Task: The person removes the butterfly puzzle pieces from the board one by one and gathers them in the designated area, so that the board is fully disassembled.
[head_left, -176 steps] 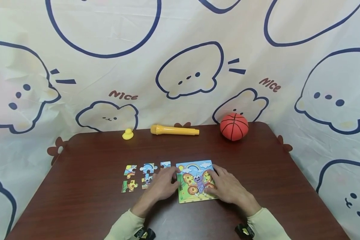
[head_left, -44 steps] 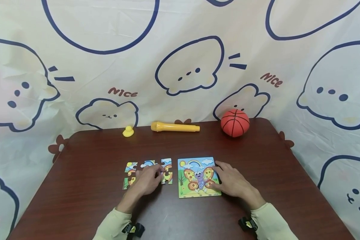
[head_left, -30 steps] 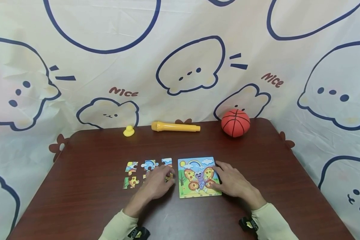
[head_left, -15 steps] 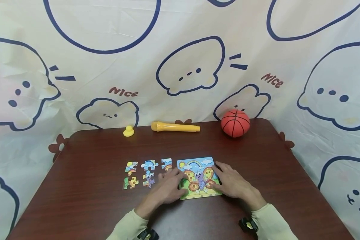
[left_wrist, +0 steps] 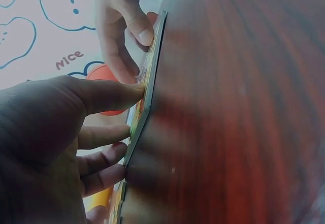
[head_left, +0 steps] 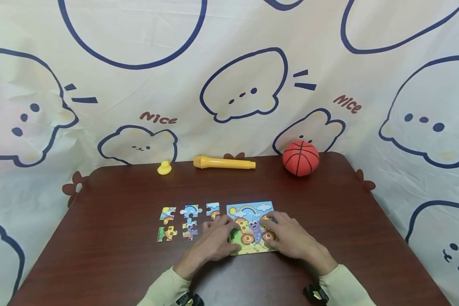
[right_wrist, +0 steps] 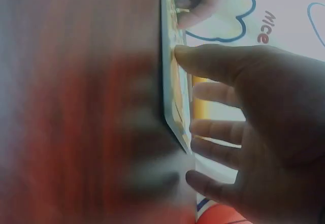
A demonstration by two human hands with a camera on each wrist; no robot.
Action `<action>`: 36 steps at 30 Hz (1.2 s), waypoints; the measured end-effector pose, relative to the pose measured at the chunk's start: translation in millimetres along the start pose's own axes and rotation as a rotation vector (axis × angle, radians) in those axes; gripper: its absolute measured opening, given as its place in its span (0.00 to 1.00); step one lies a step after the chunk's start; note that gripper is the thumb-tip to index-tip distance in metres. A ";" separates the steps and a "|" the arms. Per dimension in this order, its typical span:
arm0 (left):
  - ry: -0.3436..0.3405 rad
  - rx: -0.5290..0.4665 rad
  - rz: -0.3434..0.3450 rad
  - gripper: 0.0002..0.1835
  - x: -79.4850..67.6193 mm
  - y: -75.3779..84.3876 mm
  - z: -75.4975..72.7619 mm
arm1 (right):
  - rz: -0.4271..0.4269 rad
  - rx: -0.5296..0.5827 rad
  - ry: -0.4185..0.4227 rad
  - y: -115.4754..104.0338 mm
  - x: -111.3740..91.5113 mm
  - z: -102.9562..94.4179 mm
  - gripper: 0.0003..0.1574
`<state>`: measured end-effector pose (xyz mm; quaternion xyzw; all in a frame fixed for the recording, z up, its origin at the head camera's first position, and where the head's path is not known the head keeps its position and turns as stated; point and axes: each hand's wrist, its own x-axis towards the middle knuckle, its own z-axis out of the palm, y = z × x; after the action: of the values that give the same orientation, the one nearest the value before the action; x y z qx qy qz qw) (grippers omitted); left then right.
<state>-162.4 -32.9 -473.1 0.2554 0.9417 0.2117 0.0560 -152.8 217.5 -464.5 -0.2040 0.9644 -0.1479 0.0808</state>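
Observation:
A square butterfly jigsaw puzzle lies face up on the table, its picture partly covered by both hands. My left hand rests on its left side, with thumb and fingertips on the picture and the fingers loosely bent. On the right side, my right hand touches the picture with its thumb and spread fingers. The left wrist view shows the thumb pressing near the puzzle's edge. Left of the puzzle lie loose jigsaw pieces, among them a rainbow piece and a purple butterfly-body piece. My left hand hides part of this group.
A yellow rubber duck, a yellow toy microphone and a red toy basketball line the back of the dark wooden table. Behind it hangs a printed cloth.
My left hand has come right from over the loose pieces onto the puzzle's left side. In the last half second my right hand has shifted left, further over the picture.

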 end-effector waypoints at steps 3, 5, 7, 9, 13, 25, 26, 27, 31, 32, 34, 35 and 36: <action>-0.001 0.004 0.000 0.27 -0.6 -0.2 -0.3 | -0.053 0.009 0.012 -3.4 -1.7 2.7 0.31; -0.004 0.009 0.001 0.27 -0.7 -0.5 -0.1 | -0.084 0.010 0.018 -4.9 -3.3 4.1 0.28; -0.007 0.005 0.000 0.27 -0.7 -0.2 -0.4 | -0.115 0.004 0.029 -5.6 -4.6 5.4 0.25; -0.012 -0.001 -0.007 0.27 -0.5 -0.1 -0.3 | -0.145 -0.004 0.040 -5.5 -5.6 7.1 0.22; -0.015 -0.022 -0.017 0.27 -0.5 0.2 0.2 | -0.178 -0.017 0.055 -5.3 -7.3 9.1 0.18; 0.012 -0.029 -0.032 0.27 1.1 0.4 2.1 | -0.165 -0.035 0.070 -6.8 -7.3 7.8 0.16; 0.010 -0.030 -0.035 0.27 1.2 0.9 2.1 | -0.161 -0.034 0.069 -6.9 -7.4 7.7 0.16; 0.010 -0.031 -0.039 0.27 1.3 1.4 2.1 | -0.156 -0.033 0.068 -7.0 -7.6 8.1 0.16; 0.013 -0.036 -0.048 0.26 1.7 2.9 2.5 | -0.146 -0.034 0.075 -7.3 -8.0 9.1 0.15; 0.016 -0.035 -0.050 0.26 1.8 3.1 2.7 | -0.145 -0.036 0.076 -7.7 -8.0 9.3 0.15; 0.022 -0.039 -0.052 0.26 2.1 3.6 2.9 | -0.142 -0.039 0.075 -8.2 -7.9 9.6 0.15; 0.026 -0.040 -0.052 0.26 2.0 3.8 3.0 | -0.140 -0.040 0.074 -8.3 -7.8 9.5 0.15; 0.028 -0.044 -0.051 0.26 2.0 4.1 3.0 | -0.136 -0.041 0.072 -8.5 -7.6 9.5 0.15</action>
<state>-161.6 -27.6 -474.0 0.2269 0.9438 0.2344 0.0537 -140.7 210.9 -470.0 -0.2655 0.9533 -0.1403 0.0317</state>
